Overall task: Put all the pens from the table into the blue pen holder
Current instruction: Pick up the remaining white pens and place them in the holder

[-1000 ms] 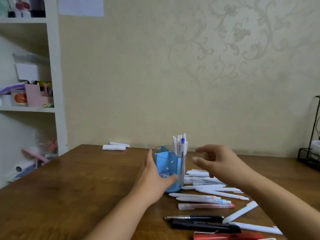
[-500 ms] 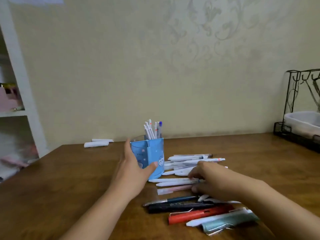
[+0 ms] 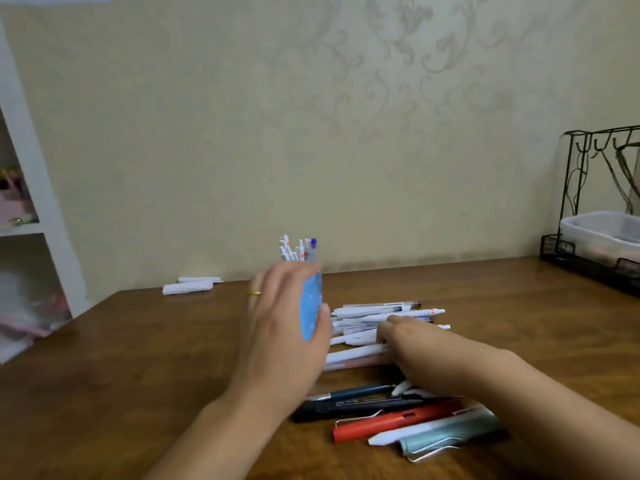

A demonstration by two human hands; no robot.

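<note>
Brown wooden table (image 3: pixel 138 375) against a pale patterned wall (image 3: pixel 311 116), white shelving (image 3: pixel 31 188) at the left edge, black wire rack (image 3: pixel 588 216) with a white tub at the far right. Two white rolled items (image 3: pixel 188 286) by the wall. Blue pen holder (image 3: pixel 311 308) upright near the table's middle, mostly hidden behind the left hand (image 3: pixel 282 334), several white pens (image 3: pixel 298 250) standing in it. Left hand wrapped around the holder, thumb curled across its front, gold ring (image 3: pixel 255 293) on one finger. Right hand (image 3: pixel 415 348) palm down on the heap of white pens (image 3: pixel 381 315) just right of the holder, fingers bent onto them; cannot tell whether any pen is actually pinched. Nearer the camera, loose on the table: dark blue pen (image 3: pixel 360 391), black pen (image 3: pixel 356 408), red pen (image 3: pixel 398 423), white pen (image 3: pixel 415 432), pale green pen (image 3: pixel 450 439).
</note>
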